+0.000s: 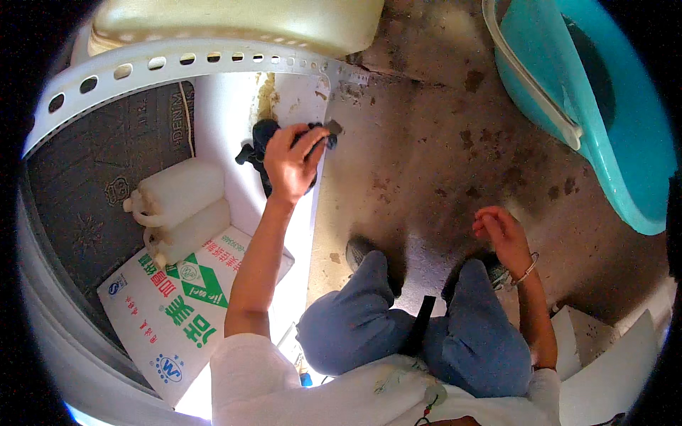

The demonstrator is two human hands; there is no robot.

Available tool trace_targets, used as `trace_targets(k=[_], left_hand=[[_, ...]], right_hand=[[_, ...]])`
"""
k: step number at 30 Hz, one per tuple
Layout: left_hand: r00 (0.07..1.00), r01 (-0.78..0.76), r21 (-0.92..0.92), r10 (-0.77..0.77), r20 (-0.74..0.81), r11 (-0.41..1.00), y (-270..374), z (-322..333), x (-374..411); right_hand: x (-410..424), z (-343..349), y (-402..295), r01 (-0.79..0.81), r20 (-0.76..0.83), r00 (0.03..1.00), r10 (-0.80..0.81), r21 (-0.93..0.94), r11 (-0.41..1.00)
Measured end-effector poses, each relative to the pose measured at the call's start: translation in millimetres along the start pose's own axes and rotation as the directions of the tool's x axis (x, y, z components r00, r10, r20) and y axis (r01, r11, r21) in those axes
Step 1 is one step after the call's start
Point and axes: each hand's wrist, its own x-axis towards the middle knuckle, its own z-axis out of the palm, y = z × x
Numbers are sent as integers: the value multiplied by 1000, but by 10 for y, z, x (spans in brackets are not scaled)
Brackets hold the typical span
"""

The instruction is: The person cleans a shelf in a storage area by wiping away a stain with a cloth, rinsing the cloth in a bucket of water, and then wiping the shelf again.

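Observation:
My left hand [292,160] reaches down over a black object [265,130] with a knob-like part on its left side. The fingertips grip a dark end of it, and the hand hides much of its shape, so I cannot tell what it is. It sits on the lit white edge of a panel [298,93] stained brown near the top. Out over the floor by my right knee, my right hand [501,234] hangs with loosely bent fingers and nothing in it. A bracelet [527,270] circles that wrist.
To the left, a white plastic rim with oval holes [156,63] curves around white plastic jugs [181,186] and a printed carton [160,314]. A yellowish container [240,21] stands beyond. A turquoise bucket [597,128] with a pale handle is at right on the stained concrete floor [415,160].

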Motion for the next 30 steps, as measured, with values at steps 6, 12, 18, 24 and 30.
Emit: trace_targets(k=[6, 12, 18, 24, 30], left_hand=[[990, 48, -95, -59, -124, 994, -119, 218, 487], [977, 184, -167, -199, -79, 969, -106, 18, -229], [961, 229, -46, -233, -150, 972, -204, 238, 492], [881, 434, 190, -370, -296, 880, -674, 381, 870], [895, 362, 51, -332, -298, 931, -515, 491, 747]], right_hand=[[88, 203, -255, 66, 27, 998, -63, -100, 993], [35, -40, -3, 3, -27, 1000, -3, -16, 1000], [164, 194, -40, 62, -16, 998, -62, 27, 998], [119, 232, -255, 96, 60, 994, -87, -174, 980], [17, 129, -39, -11, -1, 1000, 11, -63, 998]])
